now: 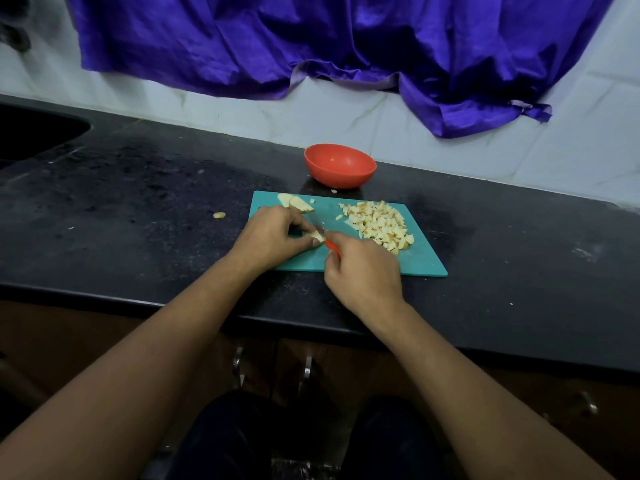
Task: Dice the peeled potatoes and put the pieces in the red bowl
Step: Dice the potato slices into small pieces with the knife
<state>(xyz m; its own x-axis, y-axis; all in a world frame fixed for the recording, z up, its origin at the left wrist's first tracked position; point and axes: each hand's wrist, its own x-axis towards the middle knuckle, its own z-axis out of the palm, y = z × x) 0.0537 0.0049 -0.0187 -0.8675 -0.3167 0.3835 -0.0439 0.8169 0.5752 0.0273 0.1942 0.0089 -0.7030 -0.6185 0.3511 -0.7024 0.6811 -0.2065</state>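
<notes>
Where the teal cutting board lies on the black worktop, the left grip pinches a potato wedge between curled fingers and thumb. The right grip wraps a red-handled knife, blade at the wedge. Diced pile: board's right half. Uncut chunks: far left corner. Red bowl: upright, just beyond the board's far edge.

Dark speckled countertop, bearing a board and a bowl
A teal cutting board is laid near the front edge; a red bowl is set just behind it, and a stray potato bit is seen left of the board, apart from it.
</notes>
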